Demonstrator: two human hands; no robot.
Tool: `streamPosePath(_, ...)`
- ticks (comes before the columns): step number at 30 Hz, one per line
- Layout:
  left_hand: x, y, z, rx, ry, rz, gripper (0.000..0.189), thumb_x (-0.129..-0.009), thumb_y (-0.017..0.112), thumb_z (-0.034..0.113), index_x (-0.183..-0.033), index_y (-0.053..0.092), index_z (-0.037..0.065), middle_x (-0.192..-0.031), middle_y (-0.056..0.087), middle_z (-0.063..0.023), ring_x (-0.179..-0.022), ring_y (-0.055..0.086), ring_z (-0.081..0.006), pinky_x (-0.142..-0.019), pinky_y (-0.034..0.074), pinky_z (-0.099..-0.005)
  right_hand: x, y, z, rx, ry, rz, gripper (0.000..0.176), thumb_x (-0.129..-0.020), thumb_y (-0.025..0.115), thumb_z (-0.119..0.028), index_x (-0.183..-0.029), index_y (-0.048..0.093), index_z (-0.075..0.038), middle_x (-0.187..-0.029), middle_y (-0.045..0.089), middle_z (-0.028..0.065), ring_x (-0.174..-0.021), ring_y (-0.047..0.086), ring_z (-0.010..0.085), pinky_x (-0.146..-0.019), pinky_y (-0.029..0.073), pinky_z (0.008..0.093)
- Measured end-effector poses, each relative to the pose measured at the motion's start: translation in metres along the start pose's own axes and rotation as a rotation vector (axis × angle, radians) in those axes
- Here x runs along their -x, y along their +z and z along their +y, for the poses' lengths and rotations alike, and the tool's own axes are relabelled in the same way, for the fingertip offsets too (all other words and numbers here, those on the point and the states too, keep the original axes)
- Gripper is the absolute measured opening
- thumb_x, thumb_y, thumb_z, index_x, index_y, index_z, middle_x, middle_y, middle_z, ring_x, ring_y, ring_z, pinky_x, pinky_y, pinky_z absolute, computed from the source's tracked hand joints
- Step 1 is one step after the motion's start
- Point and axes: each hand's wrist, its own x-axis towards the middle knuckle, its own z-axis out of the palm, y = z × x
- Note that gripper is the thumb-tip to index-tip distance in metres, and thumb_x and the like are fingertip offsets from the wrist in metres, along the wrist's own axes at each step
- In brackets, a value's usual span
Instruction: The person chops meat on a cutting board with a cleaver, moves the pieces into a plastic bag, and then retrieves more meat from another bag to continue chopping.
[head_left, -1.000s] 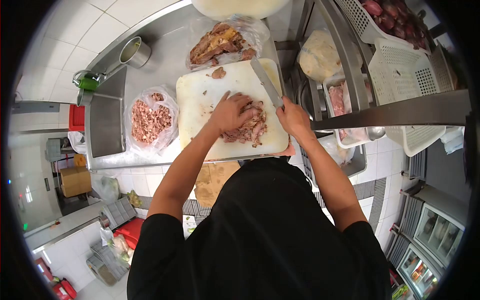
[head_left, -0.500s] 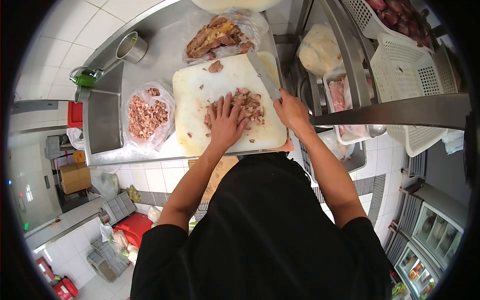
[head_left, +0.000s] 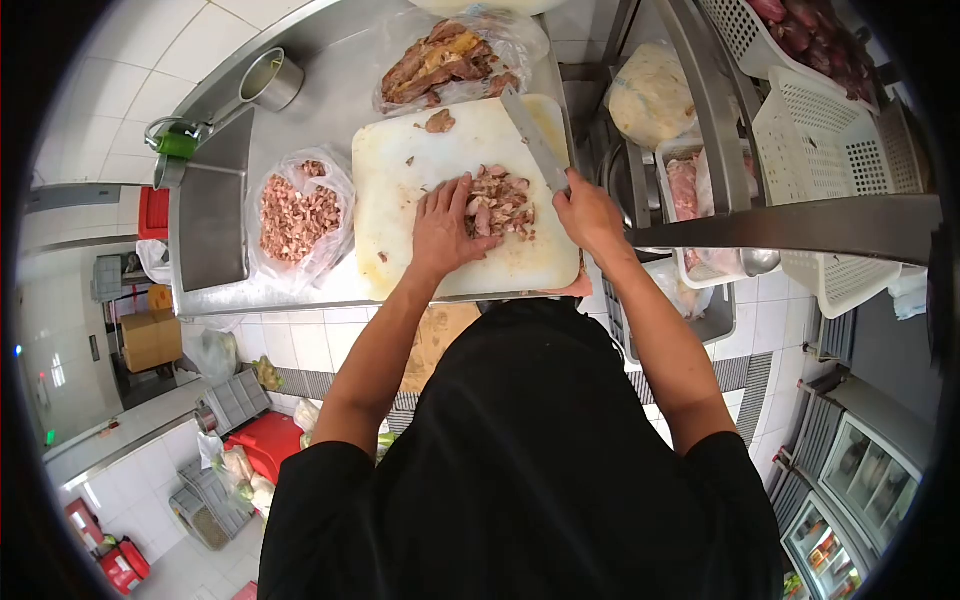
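My right hand [head_left: 590, 213] is wrapped round the handle of a long kitchen knife [head_left: 533, 138], whose blade points up and away over the right side of the white cutting board [head_left: 395, 165]. On the board lies a pile of chopped cooked meat [head_left: 502, 205]. My left hand [head_left: 446, 228] rests against the left side of that pile, fingers stretched and lying close together, thumb out below the meat. A larger scrap of meat [head_left: 440, 122] sits near the board's far edge. Beyond the board, big cooked meat pieces [head_left: 445, 65] lie on a clear plastic bag.
Left of the board stands an open plastic bag of diced meat [head_left: 300, 215], beside the sink basin [head_left: 208, 215]. A metal cup [head_left: 271, 80] is at the back. On the right, a metal rail [head_left: 790, 227] crosses before white plastic baskets [head_left: 815, 130] and a tray of meat [head_left: 683, 188].
My left hand has slid left off the top of the chopped meat and now presses its side; the pile is gathered narrower. The knife stays in my right hand, nearly unmoved.
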Motion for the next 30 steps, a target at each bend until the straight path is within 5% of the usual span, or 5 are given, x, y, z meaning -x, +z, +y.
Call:
streamPosePath(5,0.014,0.014,0.027,-0.076,-0.215,-0.075,0.102,-0.078,0.081,0.056,-0.155,0.04,0.004,-0.132,0.057,-0.018,-0.121,0.053,-0.0377,-0.104,0.04,-0.0521,-0.003,0.002,0.003,0.01,0.005,-0.019,0.03,-0.098,0.056,-0.025,-0.119,0.059,-0.005,-0.098,0.074,0.0216,-0.095,0.07,0.0442,-0.082,0.054,0.0557)
streamPosePath(7,0.013,0.017,0.034,-0.122,-0.165,0.087,0.101,-0.078,0.081,0.055,-0.155,0.04,0.004,-0.134,0.055,-0.0193,-0.124,0.052,-0.0387,-0.105,0.039,-0.0538,-0.003,0.003,0.003,-0.024,-0.025,-0.002,0.035,-0.096,0.059,-0.026,-0.121,0.058,-0.001,-0.096,0.073,0.0246,-0.093,0.069,0.0472,-0.08,0.053,0.0568)
streamPosePath(21,-0.018,0.012,0.05,0.066,-0.146,-0.233,0.099,-0.081,0.081,0.045,-0.159,0.034,0.005,-0.148,0.047,-0.0257,-0.138,0.043,-0.0455,-0.122,0.03,-0.055,0.0,0.009,0.006,-0.012,-0.017,0.005,0.032,-0.098,0.056,-0.025,-0.123,0.059,-0.005,-0.1,0.074,0.0233,-0.096,0.07,0.0444,-0.082,0.054,0.0557)
streamPosePath(24,-0.013,0.012,0.047,-0.136,-0.042,-0.093,0.098,-0.084,0.078,0.046,-0.161,0.032,0.006,-0.152,0.044,-0.0256,-0.139,0.042,-0.0463,-0.121,0.027,-0.0577,0.0,0.006,0.003,-0.011,-0.025,0.006,0.033,-0.097,0.057,-0.026,-0.122,0.058,-0.004,-0.1,0.073,0.0233,-0.096,0.069,0.045,-0.083,0.053,0.0556)
streamPosePath(30,0.056,-0.015,-0.003,0.141,-0.168,0.147,0.102,-0.088,0.07,0.063,-0.155,0.036,-0.005,-0.16,0.033,-0.0342,-0.15,0.027,-0.0516,-0.123,0.019,-0.0616,-0.002,0.004,0.006,-0.061,0.026,-0.007,0.035,-0.097,0.057,-0.027,-0.123,0.058,-0.003,-0.101,0.073,0.0242,-0.097,0.069,0.0458,-0.084,0.053,0.0551)
